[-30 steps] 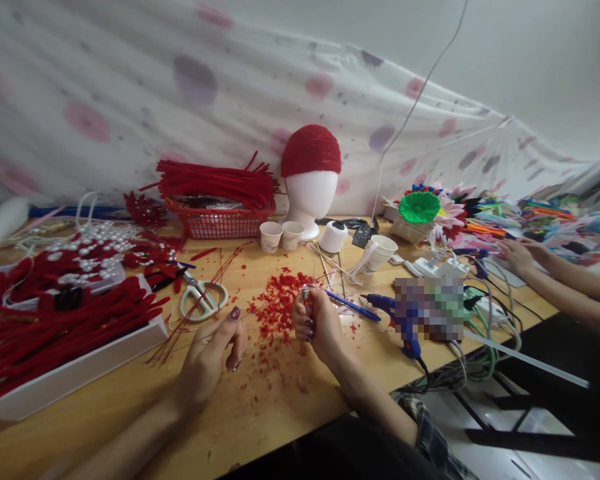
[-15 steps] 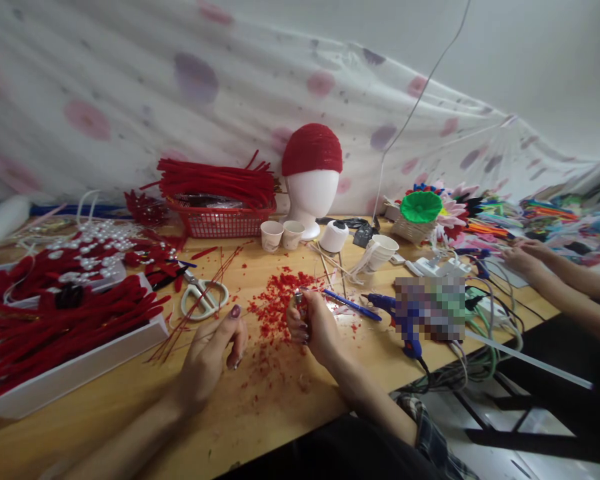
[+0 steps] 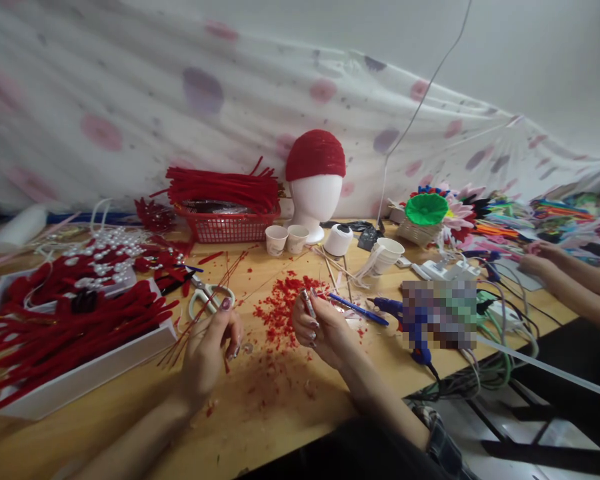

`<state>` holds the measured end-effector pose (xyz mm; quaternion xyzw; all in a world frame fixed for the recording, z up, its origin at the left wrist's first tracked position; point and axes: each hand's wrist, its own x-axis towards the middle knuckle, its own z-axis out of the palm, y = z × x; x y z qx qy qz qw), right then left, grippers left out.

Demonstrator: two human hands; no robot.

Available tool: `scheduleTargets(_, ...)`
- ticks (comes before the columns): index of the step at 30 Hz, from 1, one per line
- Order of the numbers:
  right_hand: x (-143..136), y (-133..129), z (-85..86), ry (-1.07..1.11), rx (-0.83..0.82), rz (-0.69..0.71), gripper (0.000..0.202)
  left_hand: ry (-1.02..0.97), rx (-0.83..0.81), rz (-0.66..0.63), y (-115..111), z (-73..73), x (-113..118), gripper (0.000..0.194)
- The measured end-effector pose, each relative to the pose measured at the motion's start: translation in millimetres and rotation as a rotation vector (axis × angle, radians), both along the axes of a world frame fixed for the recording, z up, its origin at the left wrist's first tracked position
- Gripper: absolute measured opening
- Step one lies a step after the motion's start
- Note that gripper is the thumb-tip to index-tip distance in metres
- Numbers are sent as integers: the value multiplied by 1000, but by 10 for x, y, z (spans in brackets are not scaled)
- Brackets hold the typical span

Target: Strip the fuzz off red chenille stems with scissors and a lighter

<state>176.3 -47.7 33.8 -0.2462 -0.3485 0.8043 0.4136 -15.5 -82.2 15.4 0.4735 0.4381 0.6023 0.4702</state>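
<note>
My left hand (image 3: 211, 347) is closed in a pinch in front of the scissors (image 3: 199, 303). A thin reddish strand (image 3: 227, 363) pokes out below its fingers; the rest is hidden. My right hand (image 3: 325, 330) is wrapped round a small silvery lighter-like object (image 3: 308, 303), which stands up between thumb and fingers. Red fuzzy clippings (image 3: 280, 310) lie scattered on the table between and beyond the hands. Thin dark-red wires (image 3: 230, 273) cross the scissors. A blue pen (image 3: 360, 309) lies just right of my right hand.
On the left stands a white box (image 3: 95, 373) of red fuzzy stems. Behind are a red basket (image 3: 230, 229), a white foam head (image 3: 316, 197) with a red cap, paper cups (image 3: 276, 240) and a thread spool (image 3: 338, 240). Right: a blue glue gun (image 3: 420, 327), cables, and another person's hands (image 3: 535, 260).
My left hand has turned slightly, and the reddish strand now shows below it. My right hand has tilted, showing more of the silvery object. The whole view has shifted a little.
</note>
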Motion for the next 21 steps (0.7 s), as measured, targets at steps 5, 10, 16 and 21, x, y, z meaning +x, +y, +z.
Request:
scheduleTargets(5,-20,-23,7,-123,34,-33,47,58,-13,15,9,2,4,51)
scheduleTargets(10,-34,-54,-36,-261,159,-53,50,81,-44,-1,21,-56,-2,51)
scheduleTargets(16,-17,-24,-97,-383,174,-135,54,53,-48,-20,29,-92,-18,51)
scheduleTargets(21,0,-4,-124,-388,171,-152,51,37,-57,-31,32,-100,-29,50)
